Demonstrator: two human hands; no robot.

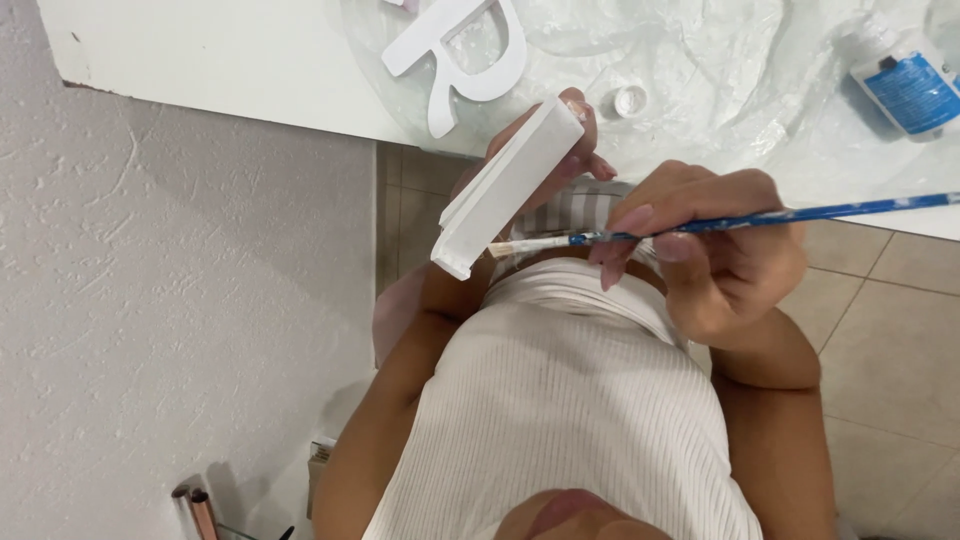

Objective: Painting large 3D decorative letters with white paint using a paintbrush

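Observation:
My left hand [585,150] holds a white, flat, thick block-shaped piece [505,190], tilted with its narrow edge facing me, just in front of my torso. Only its fingertips show behind the piece. My right hand [720,250] grips a thin paintbrush with a blue speckled handle [800,215]. The brush's white-tipped bristles touch the lower edge of the white piece.
A white table [220,50] covered partly by a clear plastic sheet [700,60] lies ahead. On it are a white cut-out letter shape [465,55], a small round cap [630,100] and a white bottle with a blue label [905,85]. A textured white wall [150,300] is left; tiled floor [890,330] is right.

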